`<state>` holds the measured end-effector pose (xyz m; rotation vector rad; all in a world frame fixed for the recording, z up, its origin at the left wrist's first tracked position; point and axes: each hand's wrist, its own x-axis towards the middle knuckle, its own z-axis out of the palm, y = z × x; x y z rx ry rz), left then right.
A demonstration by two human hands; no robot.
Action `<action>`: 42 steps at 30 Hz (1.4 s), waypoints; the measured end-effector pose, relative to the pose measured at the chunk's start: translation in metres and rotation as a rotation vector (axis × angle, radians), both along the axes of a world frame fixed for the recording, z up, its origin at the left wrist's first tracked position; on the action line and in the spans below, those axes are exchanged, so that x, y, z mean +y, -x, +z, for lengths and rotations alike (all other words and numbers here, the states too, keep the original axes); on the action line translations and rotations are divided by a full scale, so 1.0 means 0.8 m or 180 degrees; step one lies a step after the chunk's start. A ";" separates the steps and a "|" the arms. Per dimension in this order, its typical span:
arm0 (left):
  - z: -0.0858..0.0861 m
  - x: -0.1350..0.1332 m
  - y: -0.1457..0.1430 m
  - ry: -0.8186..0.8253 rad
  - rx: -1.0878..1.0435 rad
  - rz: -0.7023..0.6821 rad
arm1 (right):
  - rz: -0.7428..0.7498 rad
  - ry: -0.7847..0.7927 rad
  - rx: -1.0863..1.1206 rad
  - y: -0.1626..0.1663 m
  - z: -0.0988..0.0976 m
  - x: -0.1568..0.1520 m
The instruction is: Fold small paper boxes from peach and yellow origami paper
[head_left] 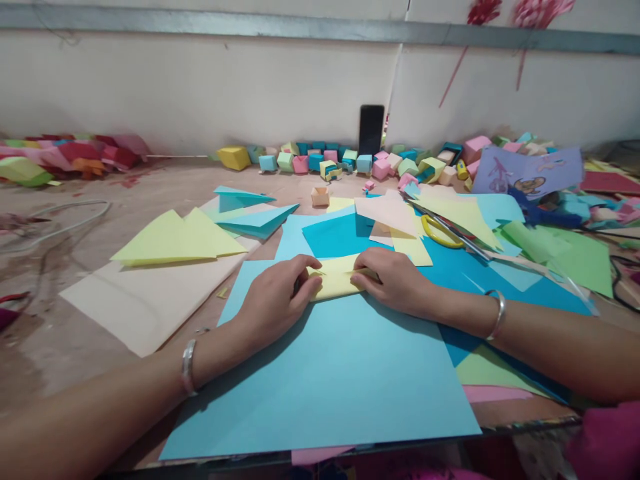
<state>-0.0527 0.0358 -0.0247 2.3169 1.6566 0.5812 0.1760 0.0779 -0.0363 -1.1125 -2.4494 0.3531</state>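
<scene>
Between my two hands is a small folded piece of yellow paper (336,277), lying over a large light-blue sheet (325,373). My left hand (280,287) pinches its left end between thumb and fingers. At the other end, the thumb and curled fingers of my right hand (393,280) grip the paper. Parts of both ends are hidden under the fingers. Just beyond the paper lies a darker blue sheet (335,233). Scissors with yellow handles (443,233) rest on sheets to the right of my right hand.
Folded yellow paper (175,240) stands on a pale sheet (145,307) at left. Several small paper boxes line the wall, with a yellow one (234,158) among them. A black phone (371,130) leans upright there. Green paper (575,257) lies at right, near a ruler-like clear strip (575,290).
</scene>
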 end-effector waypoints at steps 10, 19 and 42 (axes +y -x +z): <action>-0.006 0.014 0.006 -0.0315 0.0343 -0.0209 | -0.0028 0.0038 -0.0076 0.002 -0.002 0.000; -0.001 0.014 0.005 -0.0217 -0.0189 -0.0190 | -0.0032 0.0035 -0.0061 0.002 -0.002 -0.003; 0.012 0.008 -0.006 0.1236 -0.2655 0.0289 | -0.0338 0.0835 0.1569 -0.004 0.000 0.014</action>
